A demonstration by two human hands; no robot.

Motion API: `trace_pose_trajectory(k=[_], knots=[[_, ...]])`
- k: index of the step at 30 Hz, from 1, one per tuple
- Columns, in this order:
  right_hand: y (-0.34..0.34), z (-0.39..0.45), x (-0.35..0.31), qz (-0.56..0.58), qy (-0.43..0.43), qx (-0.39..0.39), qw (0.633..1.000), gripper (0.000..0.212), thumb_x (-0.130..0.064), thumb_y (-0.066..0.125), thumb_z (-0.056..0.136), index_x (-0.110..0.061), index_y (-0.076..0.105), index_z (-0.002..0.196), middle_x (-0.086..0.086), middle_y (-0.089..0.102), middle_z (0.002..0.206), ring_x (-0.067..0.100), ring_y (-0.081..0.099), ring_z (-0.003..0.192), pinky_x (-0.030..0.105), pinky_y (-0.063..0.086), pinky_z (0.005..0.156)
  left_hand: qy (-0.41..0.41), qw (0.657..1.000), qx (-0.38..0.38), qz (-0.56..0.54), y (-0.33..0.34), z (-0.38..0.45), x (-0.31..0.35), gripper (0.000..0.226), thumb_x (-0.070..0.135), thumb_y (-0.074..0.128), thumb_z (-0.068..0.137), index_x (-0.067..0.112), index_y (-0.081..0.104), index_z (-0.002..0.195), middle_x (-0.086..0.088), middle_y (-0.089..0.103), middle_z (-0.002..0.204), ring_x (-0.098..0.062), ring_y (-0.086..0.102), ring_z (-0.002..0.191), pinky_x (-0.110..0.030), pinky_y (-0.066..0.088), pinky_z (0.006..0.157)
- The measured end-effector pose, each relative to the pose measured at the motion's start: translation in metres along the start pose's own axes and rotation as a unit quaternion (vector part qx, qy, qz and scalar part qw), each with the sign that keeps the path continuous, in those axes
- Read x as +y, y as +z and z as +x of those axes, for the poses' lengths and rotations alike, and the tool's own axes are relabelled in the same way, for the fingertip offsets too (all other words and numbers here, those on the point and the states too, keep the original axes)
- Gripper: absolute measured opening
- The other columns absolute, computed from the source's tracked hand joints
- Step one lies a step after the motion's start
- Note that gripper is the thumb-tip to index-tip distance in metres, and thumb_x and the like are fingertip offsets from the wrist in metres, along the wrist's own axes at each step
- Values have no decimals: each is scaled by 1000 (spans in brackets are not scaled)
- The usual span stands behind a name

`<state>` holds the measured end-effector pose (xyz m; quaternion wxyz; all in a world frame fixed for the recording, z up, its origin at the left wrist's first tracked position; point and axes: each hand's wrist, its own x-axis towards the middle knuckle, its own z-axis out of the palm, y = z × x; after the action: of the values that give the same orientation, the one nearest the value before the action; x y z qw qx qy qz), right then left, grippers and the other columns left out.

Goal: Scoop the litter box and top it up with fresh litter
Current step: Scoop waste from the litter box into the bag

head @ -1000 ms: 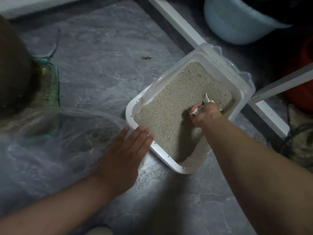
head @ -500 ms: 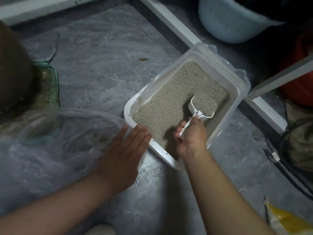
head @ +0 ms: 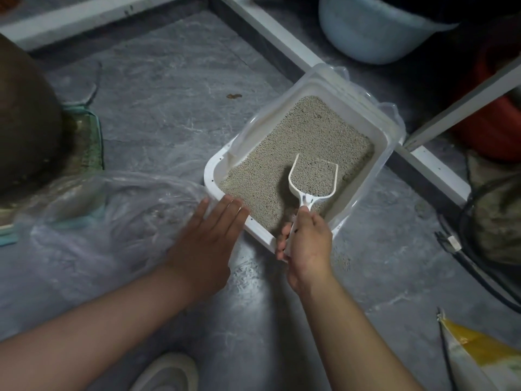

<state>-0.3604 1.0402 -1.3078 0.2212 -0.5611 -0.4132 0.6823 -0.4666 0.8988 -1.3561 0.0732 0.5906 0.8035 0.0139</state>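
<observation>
Litter box (head: 210, 176): white rectangular plastic tray with rounded corners, sitting at an angle on a grey marbled floor (head: 169, 114), its far end against a white frame rail (head: 270, 26).
Litter (head: 296, 142): fine beige-grey granules covering the whole tray bottom.
Scoop (head: 314, 179): white plastic scoop, bowl heaped with granules, held over the near right part of the tray.
Right hand (head: 308, 244): fingers curled tight around the scoop handle.
Left hand (head: 207, 244): flat, fingers straight together, fingertips at the tray's near rim.
Plastic bag (head: 93, 221): clear, crumpled, lying left of the tray.
Hard to make out: scoop handle mostly covered by the hand; pale blue tub (head: 366, 26) and yellow bag (head: 479, 354) cut off by the edges.
</observation>
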Motion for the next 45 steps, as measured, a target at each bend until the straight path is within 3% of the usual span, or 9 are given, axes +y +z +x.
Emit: trace_pose_trajectory(k=[22, 45], knots=[[-27, -27, 6, -12, -47, -8, 999, 24, -28, 44, 107, -10, 49, 92, 7, 48, 54, 18, 36, 36, 21, 28, 35, -25, 999, 1, 28, -5, 1, 9, 111, 28, 68, 48, 4, 38, 152, -17, 34, 160, -34, 28, 150, -57, 24, 120], [-34, -29, 6, -19, -52, -17, 998, 24, -30, 44, 106, -13, 48, 91, 9, 51, 59, 19, 38, 38, 22, 31, 37, -32, 999, -17, 35, -4, 3, 9, 112, 29, 69, 49, 4, 35, 153, -17, 32, 160, -34, 26, 151, -57, 22, 120]])
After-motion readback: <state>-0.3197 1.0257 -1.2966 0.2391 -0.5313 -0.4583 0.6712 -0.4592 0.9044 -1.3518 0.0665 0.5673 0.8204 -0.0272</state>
